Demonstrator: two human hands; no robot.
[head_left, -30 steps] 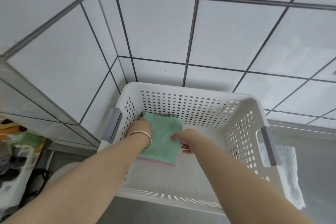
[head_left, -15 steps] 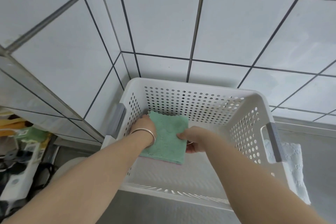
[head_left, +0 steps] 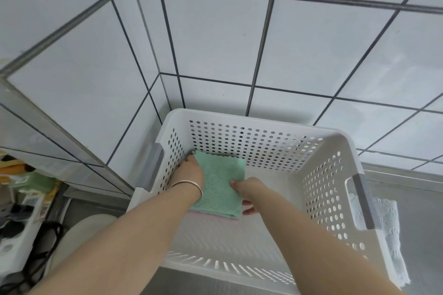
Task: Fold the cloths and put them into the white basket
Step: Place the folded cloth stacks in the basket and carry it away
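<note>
The left hand [head_left: 191,171] lay on the far-left part of the folded green cloth [head_left: 221,187], fingers reaching toward the basket's back corner; whether they curled round the edge or simply pressed flat could not be told. The right hand [head_left: 248,193] gripped the cloth's right edge, thumb on top and fingers tucked beneath. A thin metal bangle [head_left: 189,187] circled the left wrist.

The green cloth sat inside the white basket [head_left: 335,151], in its rear-left corner, resting on a pink cloth [head_left: 215,217] of which only a strip showed along the near edge. Both looked like soft, light terry that would flop and unfold if lifted by one corner, so the folded edges seemed the best place to hold, with both hands keeping the layers together. It appeared neither slippery nor fragile.

The basket's perforated walls stood close on the left and back, leaving little room for the fingers there. Outside, a white lace cloth [head_left: 388,235] lay on the steel worktop [head_left: 419,211] just beside the basket's right wall, probably the next to fold. Tiled walls [head_left: 215,43] rose behind, and clutter [head_left: 21,199] sat well off to the left
</note>
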